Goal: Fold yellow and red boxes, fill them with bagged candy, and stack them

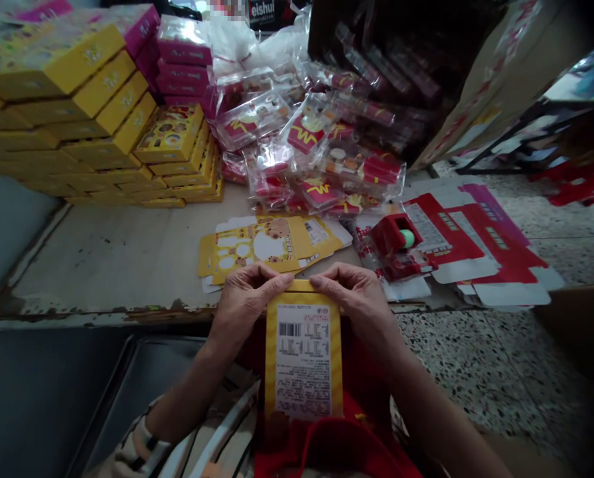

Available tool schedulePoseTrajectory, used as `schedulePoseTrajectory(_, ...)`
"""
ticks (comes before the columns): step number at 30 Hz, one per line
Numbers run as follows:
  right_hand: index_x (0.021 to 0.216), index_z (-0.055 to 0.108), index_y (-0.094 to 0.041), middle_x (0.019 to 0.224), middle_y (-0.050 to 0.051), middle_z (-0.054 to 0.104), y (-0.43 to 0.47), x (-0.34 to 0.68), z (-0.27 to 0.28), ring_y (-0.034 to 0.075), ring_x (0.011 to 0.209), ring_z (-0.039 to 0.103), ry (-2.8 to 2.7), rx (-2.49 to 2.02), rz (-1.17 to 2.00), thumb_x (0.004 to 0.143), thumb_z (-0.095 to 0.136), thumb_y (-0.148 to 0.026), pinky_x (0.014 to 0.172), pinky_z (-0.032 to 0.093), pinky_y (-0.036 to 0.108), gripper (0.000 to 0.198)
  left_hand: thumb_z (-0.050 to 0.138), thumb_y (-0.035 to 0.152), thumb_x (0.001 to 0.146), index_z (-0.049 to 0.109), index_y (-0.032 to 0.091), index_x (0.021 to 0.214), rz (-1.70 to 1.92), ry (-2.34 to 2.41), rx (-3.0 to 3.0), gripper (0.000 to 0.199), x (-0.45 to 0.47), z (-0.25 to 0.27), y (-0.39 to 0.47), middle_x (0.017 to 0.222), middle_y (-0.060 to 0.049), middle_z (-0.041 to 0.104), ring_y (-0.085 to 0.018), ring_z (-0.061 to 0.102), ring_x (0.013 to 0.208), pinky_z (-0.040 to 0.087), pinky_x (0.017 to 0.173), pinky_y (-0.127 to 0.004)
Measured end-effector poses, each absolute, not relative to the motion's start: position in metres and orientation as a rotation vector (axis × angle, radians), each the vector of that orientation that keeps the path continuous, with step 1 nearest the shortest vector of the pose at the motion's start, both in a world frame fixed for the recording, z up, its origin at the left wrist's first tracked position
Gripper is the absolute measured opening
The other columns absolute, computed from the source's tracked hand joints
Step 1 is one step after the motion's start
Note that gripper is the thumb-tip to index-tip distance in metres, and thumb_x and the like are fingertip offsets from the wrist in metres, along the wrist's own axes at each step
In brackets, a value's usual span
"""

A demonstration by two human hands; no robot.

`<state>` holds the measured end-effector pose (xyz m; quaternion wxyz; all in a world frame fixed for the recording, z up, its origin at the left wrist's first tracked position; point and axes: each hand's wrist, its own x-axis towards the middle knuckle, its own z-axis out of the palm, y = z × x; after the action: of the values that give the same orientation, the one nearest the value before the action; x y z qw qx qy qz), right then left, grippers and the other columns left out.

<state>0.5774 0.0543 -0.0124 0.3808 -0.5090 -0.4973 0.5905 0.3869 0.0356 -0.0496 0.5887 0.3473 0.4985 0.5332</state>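
Note:
A yellow cardboard box [270, 345] with a white printed label and barcode on its face is held upright in front of my body, its lower end against red cloth. My left hand [244, 295] pinches its top edge at the left corner, thumb and fingers closed on it. At the right corner my right hand [359, 299] grips the same edge with thumb and bent fingers. Just beyond the hands, flat yellow box blanks [247, 249] lie on the table. To the right of them stands a red tape dispenser [396, 242] with a green core.
Stacked yellow boxes [102, 99] fill the table's back left, with magenta boxes [184, 73] behind. Clear-wrapped red and yellow packets [306, 133] are heaped at the middle back. Flat red box blanks [496, 245] lie at right. A large cardboard carton [490, 73] leans behind.

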Motion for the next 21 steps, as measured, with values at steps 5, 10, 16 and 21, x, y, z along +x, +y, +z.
schedulePoseTrajectory(5,0.074,0.078,-0.019,0.068,0.001,0.072,0.052,0.591,-0.014,0.014,0.058,0.061,-1.277,-1.321,1.509,0.078,0.085,-0.042,0.054,0.048,0.024,0.025,0.085,0.046,0.075,0.067,0.016,0.066,1.181,1.157,0.899,0.036,0.381,-0.056,0.038,0.068,0.0,0.069,-0.011,0.059,0.061,0.047,0.058,-0.021)
schedulePoseTrajectory(10,0.112,0.08,-0.026,0.112,0.005,0.08,0.042,0.609,-0.029,0.022,0.092,0.075,-1.365,-1.182,1.702,0.07,0.091,-0.031,0.081,0.062,0.035,0.043,0.092,0.039,0.067,0.064,0.022,0.102,1.08,0.953,0.769,0.047,0.387,-0.069,0.011,0.088,-0.002,0.075,-0.02,0.072,0.076,0.058,0.068,-0.028)
schedulePoseTrajectory(16,0.123,0.074,-0.03,0.14,0.007,0.067,0.035,0.63,-0.015,0.028,0.121,0.067,-1.587,-1.147,1.479,0.083,0.083,-0.039,0.095,0.059,0.041,0.043,0.079,0.043,0.084,0.046,0.03,0.104,1.184,0.986,0.645,0.041,0.422,-0.053,0.0,0.077,0.006,0.069,-0.014,0.064,0.052,0.054,0.048,-0.023)
schedulePoseTrajectory(21,0.137,0.065,-0.028,0.12,0.01,0.075,0.071,0.714,0.023,0.025,0.102,0.069,-1.477,-1.439,0.666,0.089,0.074,-0.05,0.088,0.055,0.041,0.054,0.077,0.043,0.086,0.046,0.026,0.089,1.542,1.06,0.794,0.035,0.413,-0.026,0.044,0.072,0.007,0.064,-0.01,0.061,0.051,0.048,0.045,-0.016)
